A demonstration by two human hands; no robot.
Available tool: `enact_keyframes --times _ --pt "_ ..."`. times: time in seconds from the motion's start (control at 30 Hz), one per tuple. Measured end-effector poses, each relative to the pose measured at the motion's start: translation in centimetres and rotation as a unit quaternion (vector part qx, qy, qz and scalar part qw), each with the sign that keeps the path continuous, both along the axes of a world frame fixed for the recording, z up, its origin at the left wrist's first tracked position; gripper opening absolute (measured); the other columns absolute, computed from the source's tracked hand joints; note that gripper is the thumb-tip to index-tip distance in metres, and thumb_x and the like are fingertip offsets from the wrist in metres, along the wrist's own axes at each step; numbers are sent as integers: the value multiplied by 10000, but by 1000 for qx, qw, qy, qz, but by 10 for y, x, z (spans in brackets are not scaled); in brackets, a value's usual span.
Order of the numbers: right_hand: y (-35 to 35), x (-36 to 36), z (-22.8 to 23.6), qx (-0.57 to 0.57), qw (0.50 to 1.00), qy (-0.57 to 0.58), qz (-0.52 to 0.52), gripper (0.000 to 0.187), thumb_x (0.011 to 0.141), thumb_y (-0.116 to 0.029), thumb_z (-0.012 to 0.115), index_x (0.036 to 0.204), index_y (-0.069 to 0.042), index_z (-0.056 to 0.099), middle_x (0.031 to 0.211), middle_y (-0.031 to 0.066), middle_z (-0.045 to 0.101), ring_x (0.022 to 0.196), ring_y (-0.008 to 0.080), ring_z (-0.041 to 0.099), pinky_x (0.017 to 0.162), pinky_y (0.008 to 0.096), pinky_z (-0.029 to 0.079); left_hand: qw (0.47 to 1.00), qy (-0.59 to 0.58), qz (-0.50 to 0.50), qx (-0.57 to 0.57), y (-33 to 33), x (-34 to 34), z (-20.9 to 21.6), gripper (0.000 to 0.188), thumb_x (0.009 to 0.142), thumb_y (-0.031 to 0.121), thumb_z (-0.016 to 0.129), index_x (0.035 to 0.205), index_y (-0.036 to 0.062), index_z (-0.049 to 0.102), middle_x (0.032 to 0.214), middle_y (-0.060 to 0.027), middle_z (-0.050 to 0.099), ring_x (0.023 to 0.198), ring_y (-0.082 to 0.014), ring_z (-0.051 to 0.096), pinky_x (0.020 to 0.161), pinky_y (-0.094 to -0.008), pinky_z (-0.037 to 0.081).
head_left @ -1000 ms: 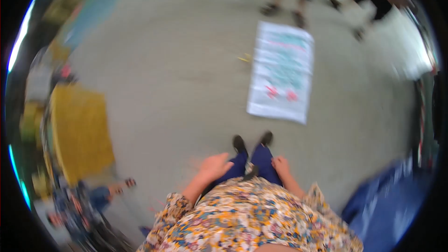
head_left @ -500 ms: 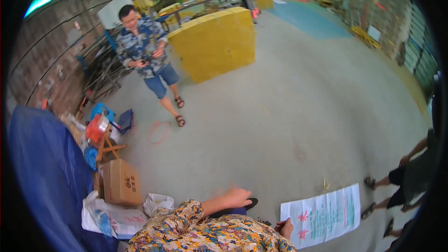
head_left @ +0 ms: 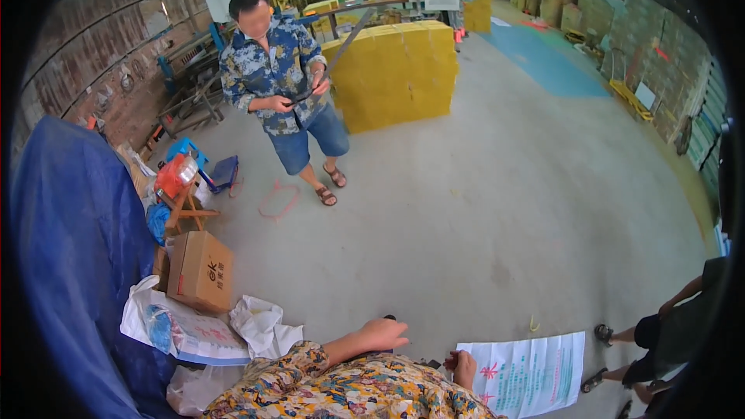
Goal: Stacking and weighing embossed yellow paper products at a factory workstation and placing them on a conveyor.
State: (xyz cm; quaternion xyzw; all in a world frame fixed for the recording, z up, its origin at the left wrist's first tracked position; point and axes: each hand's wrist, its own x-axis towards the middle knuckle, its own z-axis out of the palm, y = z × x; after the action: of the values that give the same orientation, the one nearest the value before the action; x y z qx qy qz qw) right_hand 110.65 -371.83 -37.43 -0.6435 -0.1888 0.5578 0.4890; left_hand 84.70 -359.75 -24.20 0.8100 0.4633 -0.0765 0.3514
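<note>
My left hand (head_left: 384, 334) hangs in front of my body, fingers loosely stretched out, with nothing seen in it; a dark shoe tip shows just behind it. My right hand (head_left: 464, 368) is closed at my right side, its fingers curled; a small dark thing shows beside the fingertips, too small to name. Right of that hand, a white woven sack (head_left: 524, 375) with red and green print lies flat on the grey floor. Whether the hand touches the sack I cannot tell. My flowered sleeve covers the left upper arm.
Ahead on the left stands a person (head_left: 275, 70) holding a thin dark object, before a large yellow block (head_left: 396, 77). A cardboard box (head_left: 202, 271), white bags (head_left: 264, 326) and a blue tarp (head_left: 77, 248) crowd my left. Another person's legs (head_left: 621, 341) show at far right.
The whole view has shifted, so the room sits differently in it. The person ahead looks down at the object in their hands. My left hand is lower in the picture.
</note>
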Motion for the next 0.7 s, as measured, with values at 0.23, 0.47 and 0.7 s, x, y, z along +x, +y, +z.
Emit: enact_keyframes --times 0.23,0.47,0.7 --pt "8 -33 66 -31 997 32 -58 323 918 -179 423 1033 44 627 830 169 676 664 217 663 589 311 533 997 -3 -73 -18 45 -18 33 430 917 401 568 1203 79 579 1050 -188 668 989 -390 635 813 -511 508" --pt "50 -147 68 -48 987 19 -155 262 826 -54 419 951 48 626 812 164 661 681 230 663 618 322 556 988 -32 -150 -13 127 -109 44 436 911 394 589 1208 75 572 1050 -197 655 1000 -394 621 828 -510 501" --pt "80 -298 64 -26 976 -157 -152 293 766 6 447 859 -9 725 797 88 707 649 145 615 608 294 514 957 -38 -287 -25 182 -186 25 392 898 399 559 1052 41 607 1022 -229 663 971 -404 629 810 -515 503"
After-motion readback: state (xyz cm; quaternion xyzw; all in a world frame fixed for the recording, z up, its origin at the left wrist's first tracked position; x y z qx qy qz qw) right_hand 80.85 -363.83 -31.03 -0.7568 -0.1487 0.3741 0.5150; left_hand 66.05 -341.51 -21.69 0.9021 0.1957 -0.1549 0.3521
